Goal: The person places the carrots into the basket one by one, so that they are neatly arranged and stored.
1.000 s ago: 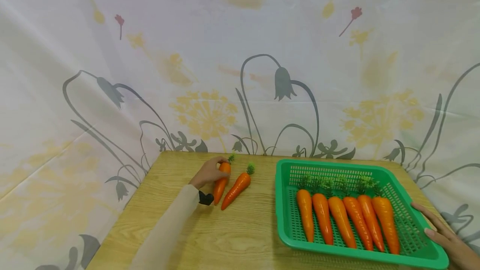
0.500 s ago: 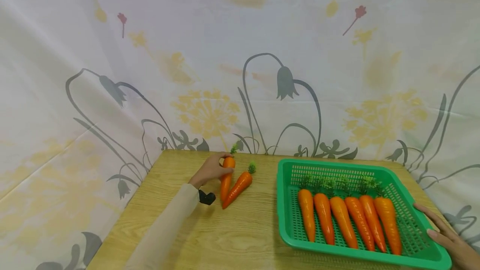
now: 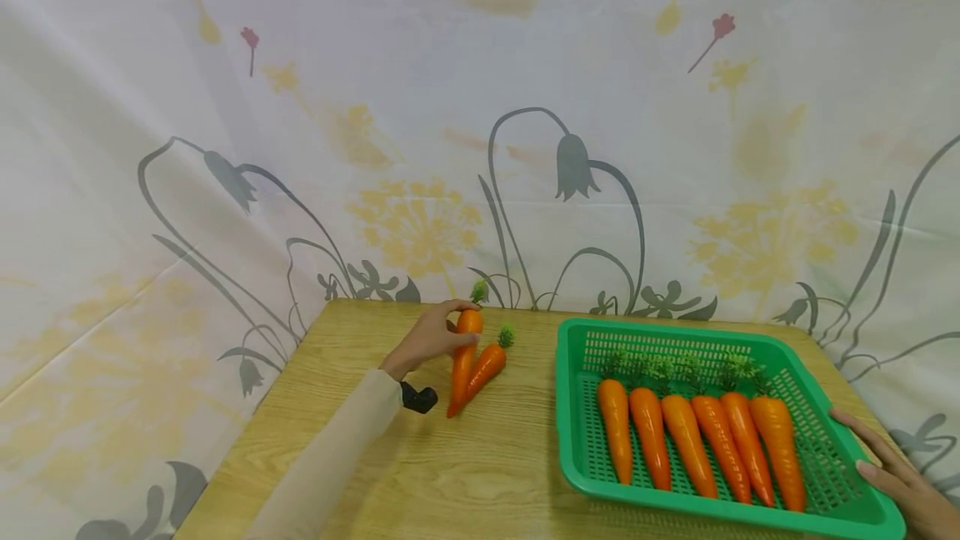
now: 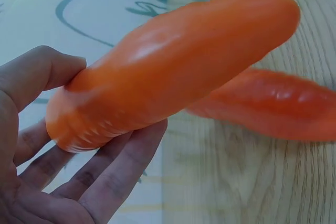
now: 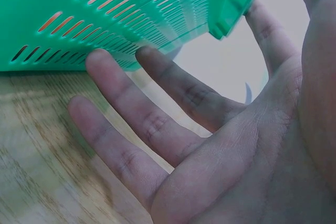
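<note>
My left hand (image 3: 431, 338) holds a carrot (image 3: 462, 373) near its thick leafy end, thumb on one side and fingers on the other. The left wrist view has this carrot (image 4: 173, 66) tilted across the hand, its tip pointing away. A second carrot (image 3: 489, 369) lies beside it on the table, its narrow end partly hidden behind the held one. At the right edge, my right hand (image 3: 900, 473) touches the green basket (image 3: 566, 407), thumb at the rim. The right wrist view shows its fingers (image 5: 152, 124) fairly straight and spread by the slotted outer wall (image 5: 121, 14).
Several carrots (image 3: 678, 440) lie side by side in the basket, leafy tops towards the back. The wooden table (image 3: 465, 482) ends at the back against a flower-printed cloth (image 3: 420, 107), which also covers the left side. A dark strap piece (image 3: 418, 397) sits at my left wrist.
My left hand has lifted the carrot and moved it to the right, and it now overlaps the second carrot in the head view. The right hand and the basket have stayed in place.
</note>
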`<state>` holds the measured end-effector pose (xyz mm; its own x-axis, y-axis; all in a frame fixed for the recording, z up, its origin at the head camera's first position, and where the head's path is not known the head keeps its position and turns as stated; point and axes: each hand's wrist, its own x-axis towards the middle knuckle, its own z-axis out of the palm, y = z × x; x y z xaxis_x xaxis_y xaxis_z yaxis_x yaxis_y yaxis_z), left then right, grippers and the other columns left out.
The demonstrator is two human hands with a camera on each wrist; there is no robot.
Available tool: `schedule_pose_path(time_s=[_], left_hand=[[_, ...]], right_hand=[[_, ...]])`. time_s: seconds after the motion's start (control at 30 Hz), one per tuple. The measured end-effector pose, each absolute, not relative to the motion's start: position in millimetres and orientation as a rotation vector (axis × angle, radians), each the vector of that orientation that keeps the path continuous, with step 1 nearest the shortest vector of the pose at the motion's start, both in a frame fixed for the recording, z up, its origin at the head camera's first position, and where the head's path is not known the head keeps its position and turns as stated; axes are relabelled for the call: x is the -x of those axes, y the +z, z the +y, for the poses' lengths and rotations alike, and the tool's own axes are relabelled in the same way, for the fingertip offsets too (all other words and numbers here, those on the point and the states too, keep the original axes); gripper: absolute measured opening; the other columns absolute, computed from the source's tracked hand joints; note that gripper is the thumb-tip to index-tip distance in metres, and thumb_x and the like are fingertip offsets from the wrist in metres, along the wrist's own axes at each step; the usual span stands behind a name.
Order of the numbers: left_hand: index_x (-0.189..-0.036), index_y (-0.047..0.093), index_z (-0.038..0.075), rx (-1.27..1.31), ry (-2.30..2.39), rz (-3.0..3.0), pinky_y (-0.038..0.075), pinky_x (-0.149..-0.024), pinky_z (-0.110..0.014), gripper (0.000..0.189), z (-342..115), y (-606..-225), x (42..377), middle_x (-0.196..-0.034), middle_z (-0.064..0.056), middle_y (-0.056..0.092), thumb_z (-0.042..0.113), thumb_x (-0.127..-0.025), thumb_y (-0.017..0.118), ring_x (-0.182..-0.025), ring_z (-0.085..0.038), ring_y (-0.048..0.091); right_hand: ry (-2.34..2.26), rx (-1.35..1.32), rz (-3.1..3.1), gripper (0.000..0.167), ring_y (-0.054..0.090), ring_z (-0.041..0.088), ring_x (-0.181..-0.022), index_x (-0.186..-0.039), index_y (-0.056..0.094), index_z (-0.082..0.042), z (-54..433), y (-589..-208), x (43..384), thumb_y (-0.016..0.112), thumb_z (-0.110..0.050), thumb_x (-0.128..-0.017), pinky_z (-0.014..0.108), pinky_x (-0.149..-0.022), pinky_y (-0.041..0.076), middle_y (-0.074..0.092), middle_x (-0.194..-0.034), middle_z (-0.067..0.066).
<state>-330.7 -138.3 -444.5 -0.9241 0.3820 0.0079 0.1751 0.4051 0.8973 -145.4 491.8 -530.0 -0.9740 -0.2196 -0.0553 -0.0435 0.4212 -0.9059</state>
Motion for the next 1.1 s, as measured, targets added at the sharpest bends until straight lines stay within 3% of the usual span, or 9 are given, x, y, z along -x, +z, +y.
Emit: schedule_pose_path(time_s=[0.03,0.17,0.23,0.33,0.4,0.5,0.67,0.93,1.1], left_hand=[[-0.143,0.058,0.016,-0.500,1.542,2.454,0.063,-0.071,-0.046,0.052,-137,-443,329,-0.113,-0.017,0.065,0.014,-0.095,0.077,-0.087,-0.025,0.069],[-0.143,0.058,0.017,-0.554,1.556,2.429,0.063,-0.070,-0.043,0.052,-131,-437,324,-0.110,-0.016,0.067,0.014,-0.095,0.077,-0.087,-0.025,0.070],[-0.143,0.058,0.018,-0.581,1.568,2.411,0.063,-0.070,-0.044,0.052,-128,-434,322,-0.111,-0.017,0.067,0.015,-0.095,0.077,-0.088,-0.026,0.070],[-0.143,0.058,0.018,-0.604,1.590,2.387,0.063,-0.070,-0.045,0.053,-125,-431,318,-0.113,-0.016,0.067,0.017,-0.094,0.078,-0.089,-0.026,0.070],[-0.144,0.057,0.018,-0.612,1.608,2.367,0.063,-0.071,-0.045,0.054,-124,-430,317,-0.114,-0.016,0.067,0.018,-0.094,0.078,-0.090,-0.026,0.070],[-0.145,0.056,0.018,-0.631,1.622,2.344,0.063,-0.072,-0.045,0.055,-120,-429,316,-0.114,-0.016,0.067,0.018,-0.094,0.078,-0.091,-0.026,0.070],[-0.144,0.056,0.019,-0.680,1.622,2.338,0.063,-0.073,-0.045,0.054,-114,-425,314,-0.117,-0.014,0.065,0.020,-0.095,0.078,-0.091,-0.027,0.070],[-0.147,0.054,0.018,-0.693,1.668,2.278,0.062,-0.081,-0.052,0.060,-103,-420,308,-0.124,-0.014,0.063,0.021,-0.094,0.080,-0.097,-0.027,0.071],[-0.147,0.055,0.021,-0.727,1.670,2.257,0.062,-0.081,-0.048,0.057,-96,-416,305,-0.132,-0.011,0.058,0.017,-0.095,0.078,-0.100,-0.026,0.070]], right_hand=[[-1.597,0.234,2.497,0.063,-0.024,-0.027,-0.125,-0.156,-0.023,-0.047,491,-530,145,0.016,-0.018,-0.115,0.085,-0.084,0.013,0.004,-0.127,-0.053],[-1.607,0.243,2.488,0.063,-0.020,-0.030,-0.122,-0.156,-0.023,-0.047,491,-529,145,0.016,-0.018,-0.115,0.087,-0.083,0.009,0.004,-0.128,-0.053],[-1.621,0.235,2.470,0.063,-0.031,-0.022,-0.128,-0.155,-0.023,-0.047,491,-529,145,0.016,-0.018,-0.115,0.088,-0.083,0.008,0.004,-0.128,-0.053],[-1.633,0.226,2.450,0.063,-0.035,-0.017,-0.130,-0.155,-0.024,-0.047,491,-529,146,0.016,-0.019,-0.115,0.088,-0.083,0.005,0.005,-0.128,-0.053],[-1.634,0.228,2.447,0.063,-0.031,-0.022,-0.127,-0.155,-0.023,-0.048,492,-530,146,0.016,-0.019,-0.115,0.089,-0.084,0.003,0.005,-0.127,-0.053],[-1.615,0.246,2.471,0.063,-0.010,-0.034,-0.115,-0.155,-0.022,-0.049,493,-531,146,0.016,-0.018,-0.115,0.090,-0.084,0.001,0.006,-0.128,-0.053],[-1.587,0.286,2.515,0.064,0.004,-0.035,-0.109,-0.156,-0.023,-0.047,494,-533,147,0.015,-0.016,-0.115,0.086,-0.084,0.011,0.006,-0.129,-0.052],[-1.617,0.275,2.480,0.064,0.000,-0.036,-0.109,-0.156,-0.021,-0.050,497,-535,149,0.016,-0.017,-0.115,0.090,-0.084,-0.004,0.007,-0.128,-0.054],[-1.626,0.275,2.479,0.064,-0.001,-0.036,-0.109,-0.155,-0.021,-0.050,495,-534,148,0.017,-0.016,-0.115,0.090,-0.084,-0.006,0.007,-0.128,-0.054]])
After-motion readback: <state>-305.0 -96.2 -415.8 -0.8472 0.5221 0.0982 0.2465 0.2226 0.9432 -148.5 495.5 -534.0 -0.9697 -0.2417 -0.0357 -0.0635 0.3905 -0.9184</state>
